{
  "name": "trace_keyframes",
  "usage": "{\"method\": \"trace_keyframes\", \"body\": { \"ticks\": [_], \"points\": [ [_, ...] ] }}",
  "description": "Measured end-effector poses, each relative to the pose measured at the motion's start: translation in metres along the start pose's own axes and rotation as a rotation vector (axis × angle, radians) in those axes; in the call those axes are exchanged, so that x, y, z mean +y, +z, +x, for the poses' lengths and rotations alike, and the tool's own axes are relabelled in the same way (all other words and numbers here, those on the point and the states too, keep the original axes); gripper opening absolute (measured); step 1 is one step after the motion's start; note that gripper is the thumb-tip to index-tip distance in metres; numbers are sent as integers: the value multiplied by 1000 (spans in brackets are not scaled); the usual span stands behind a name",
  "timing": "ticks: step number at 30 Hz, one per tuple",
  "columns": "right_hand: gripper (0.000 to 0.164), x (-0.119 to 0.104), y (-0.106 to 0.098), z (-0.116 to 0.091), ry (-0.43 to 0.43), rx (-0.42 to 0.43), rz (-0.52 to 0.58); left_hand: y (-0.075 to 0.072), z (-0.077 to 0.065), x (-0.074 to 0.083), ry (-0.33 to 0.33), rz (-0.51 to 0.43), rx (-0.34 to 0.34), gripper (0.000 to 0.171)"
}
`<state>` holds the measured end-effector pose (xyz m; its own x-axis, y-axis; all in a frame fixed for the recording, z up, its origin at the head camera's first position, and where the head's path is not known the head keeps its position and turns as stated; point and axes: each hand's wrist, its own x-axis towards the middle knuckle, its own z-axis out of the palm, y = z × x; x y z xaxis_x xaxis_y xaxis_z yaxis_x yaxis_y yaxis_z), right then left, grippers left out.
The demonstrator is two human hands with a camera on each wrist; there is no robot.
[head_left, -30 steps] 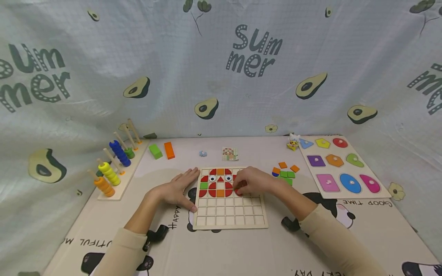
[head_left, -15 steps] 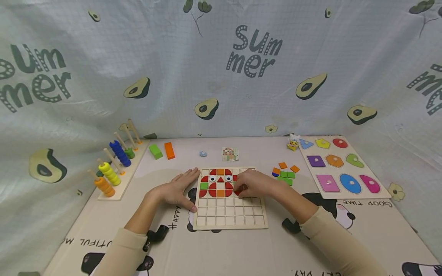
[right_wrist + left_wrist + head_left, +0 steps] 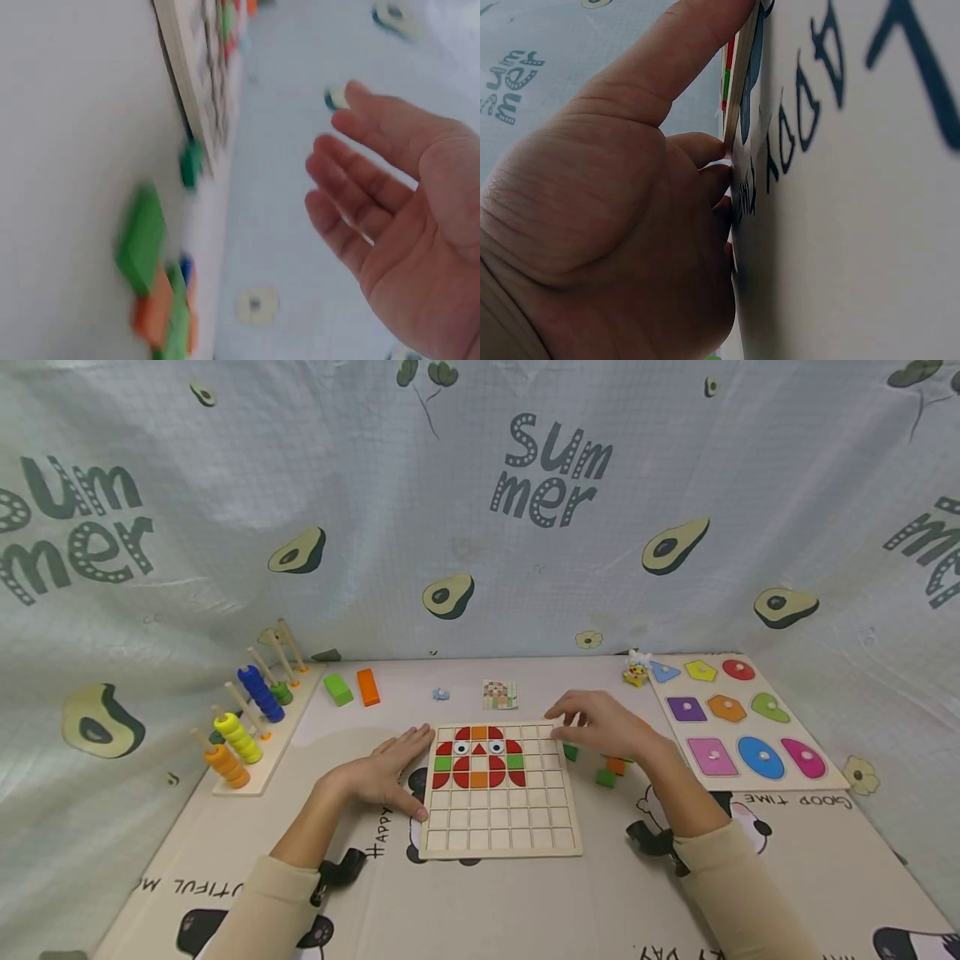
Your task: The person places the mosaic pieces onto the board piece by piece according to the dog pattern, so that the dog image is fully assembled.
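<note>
I have the left hand (image 3: 375,775) spread against the left edge of the board (image 3: 498,819), which lies flat on the table (image 3: 450,910). I see the right hand (image 3: 600,722), fingers loosely parted, by the board's far right corner, near loose tiles (image 3: 606,777).

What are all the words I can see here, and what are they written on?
"SUMMER": hanging cloth, three times, the side ones cut off.
"HAPPY": tablecloth, sideways, near the left hand; letters after it are too squeezed to read.
"GOOD TIME": tablecloth, upside down, below the shape board.
"UTIFUL M": tablecloth, upside down, partly hidden.
"KY DAY": tablecloth, upside down, partly cut off.
Picture card: too small to tell.
</note>
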<state>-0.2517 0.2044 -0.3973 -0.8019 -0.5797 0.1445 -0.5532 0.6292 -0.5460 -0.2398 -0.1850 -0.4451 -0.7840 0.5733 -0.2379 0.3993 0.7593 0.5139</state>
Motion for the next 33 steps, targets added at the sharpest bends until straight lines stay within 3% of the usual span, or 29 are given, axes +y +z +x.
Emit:
{"method": "trace_keyframes", "body": {
  "ticks": [3, 5, 13, 21, 33],
  "points": [
    [29, 18, -19, -11, 73, 98, -8, -1, 1, 2, -1, 4, -5, 131],
    [29, 30, -28, -19, 137, 106, 3, 0, 1, 2, -6, 6, -7, 131],
    [27, 73, -38, -45, 315, -64, 11, 1, 1, 1, -10, 8, 0, 131],
    [23, 89, -32, -51, 331, -93, -15, 0, 0, 2, 3, 0, -6, 131],
    [22, 91, -31, -51, 331, -111, -25, 0, -1, 1, 2, 7, -4, 130]
  ]
}}
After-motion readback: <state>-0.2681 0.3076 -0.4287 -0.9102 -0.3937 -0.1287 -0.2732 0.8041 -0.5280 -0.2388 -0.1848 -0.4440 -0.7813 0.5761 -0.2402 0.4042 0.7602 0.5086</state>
